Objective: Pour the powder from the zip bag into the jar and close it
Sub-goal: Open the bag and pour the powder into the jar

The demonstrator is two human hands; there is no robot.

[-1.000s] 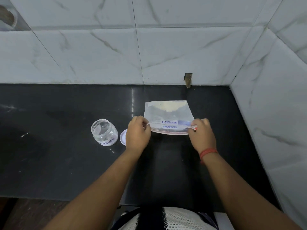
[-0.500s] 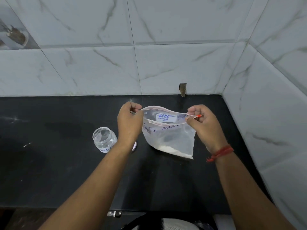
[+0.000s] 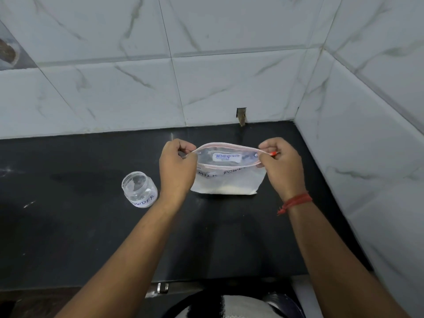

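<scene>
- Just right of the jar [image 3: 139, 188]: zip bag [image 3: 226, 179] held upright over the black counter [image 3: 68, 237], bottom edge at or barely above the surface, cannot tell which.
- Left hand [image 3: 177, 167] pinched on the bag's near-jar corner, right hand [image 3: 281, 165] pinched on the corner away from the jar, at the red slider; both closed tight on the rim, mouth pulled into a long open slit.
- Powder [image 3: 226, 190] lying low, a thin white band along the bottom seam; marker lettering across the front.
- Jar standing lidless on the counter, label facing the person, empty as far as can be seen; lid not visible, perhaps hidden behind the left wrist.

Risks from here, as a judgement:
- Wide mouth against a narrow jar opening: tipped as held, powder likely to sheet out along the whole slit and land on the counter beside the jar. Safer through one corner.
- Fine powder sliding all at once down slick plastic: a sudden dump, a puff, overshoot past the rim.
- Jar light and unsteadied with both hands busy: a nudge from the bag or left wrist could tip or skid it.
- Thin pinch on the corners: a slip while tilting would drop the open bag.
- Residue clinging in the bottom seam, leaving the pour short.
- Powder on the rim fouling the lid's seat at closing.
</scene>
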